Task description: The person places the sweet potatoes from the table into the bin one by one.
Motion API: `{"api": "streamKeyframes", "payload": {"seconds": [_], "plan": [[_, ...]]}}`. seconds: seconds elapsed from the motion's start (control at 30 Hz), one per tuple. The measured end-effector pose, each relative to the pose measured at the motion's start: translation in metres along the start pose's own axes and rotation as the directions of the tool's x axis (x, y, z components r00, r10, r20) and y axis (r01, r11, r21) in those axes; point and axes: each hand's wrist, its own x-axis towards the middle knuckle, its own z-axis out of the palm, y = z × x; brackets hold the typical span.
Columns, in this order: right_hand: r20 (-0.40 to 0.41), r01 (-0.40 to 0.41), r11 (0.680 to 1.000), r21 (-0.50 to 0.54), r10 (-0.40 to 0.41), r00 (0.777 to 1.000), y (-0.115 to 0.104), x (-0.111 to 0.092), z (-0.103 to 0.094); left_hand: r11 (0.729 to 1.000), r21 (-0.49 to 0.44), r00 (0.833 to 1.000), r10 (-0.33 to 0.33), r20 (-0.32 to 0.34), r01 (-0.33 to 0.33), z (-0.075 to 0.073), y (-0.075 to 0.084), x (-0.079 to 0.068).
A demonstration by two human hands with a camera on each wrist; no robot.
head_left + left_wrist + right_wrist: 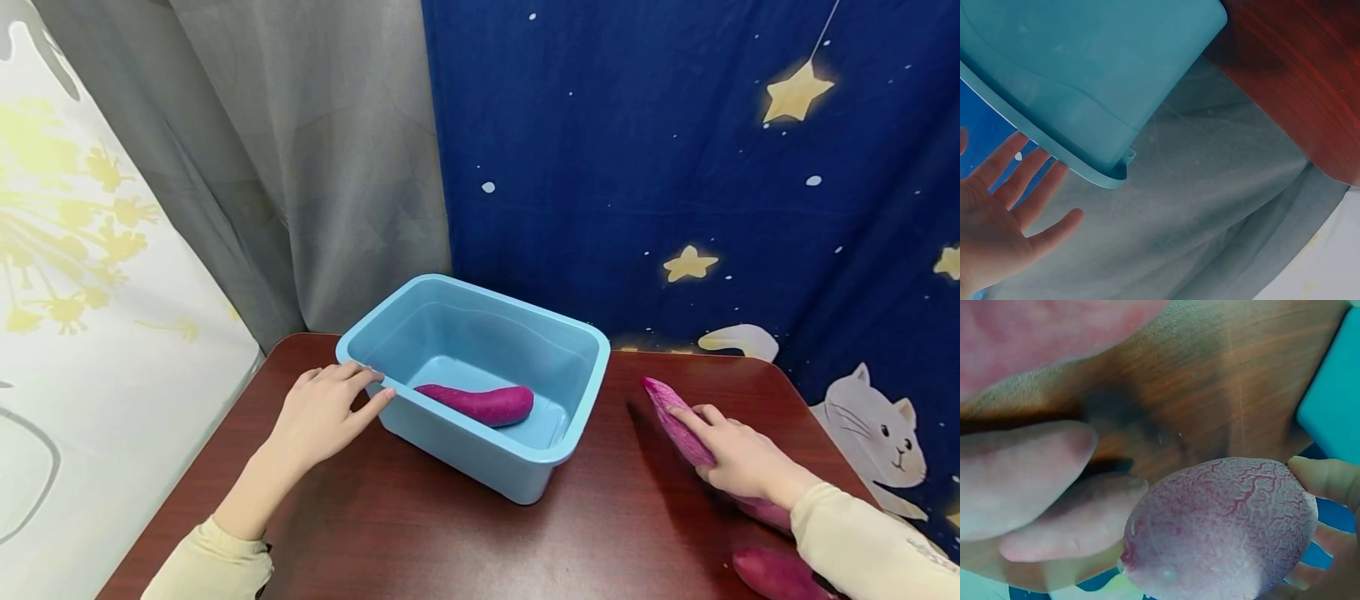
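Note:
My right hand point(750, 462) grips a long magenta eggplant point(675, 425), tilted above the right side of the table. The right wrist view shows the wrinkled skin of its rounded end, the thumb on one side and fingers on the other. At the left, a light blue plastic tub point(480, 467) has my left hand point(322, 412) at its near-left corner. The left fingers are extended, with fingertips at the rim. One smooth eggplant point(483, 406) lies on the tub's floor.
More eggplants point(780, 575) lie at the table's near right, partly hidden by the right sleeve; the right wrist view shows several point(1016, 478). Grey and blue star-patterned curtains point(600, 167) hang behind the dark red wooden table point(450, 550). White patterned cloth point(90, 333) hangs left.

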Motion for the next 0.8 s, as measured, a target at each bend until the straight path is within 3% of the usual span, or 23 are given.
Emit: {"api": "streamKeyframes", "payload": {"seconds": [0.47, 0.8], "plan": [[-0.036, 0.041, 0.997, -0.071, -0.044, 0.998, -0.004, -0.009, -0.038, 1.0, 0.001, 1.0, -0.01, 0.012, 0.01, -0.001, 0.0, 0.0], [-0.026, 0.008, 0.997, -0.08, -0.01, 1.0, -0.006, -0.017, -0.062, 1.0, -0.002, 1.0, -0.003, 0.011, 0.003, -0.001, -0.001, 0.001]]}}
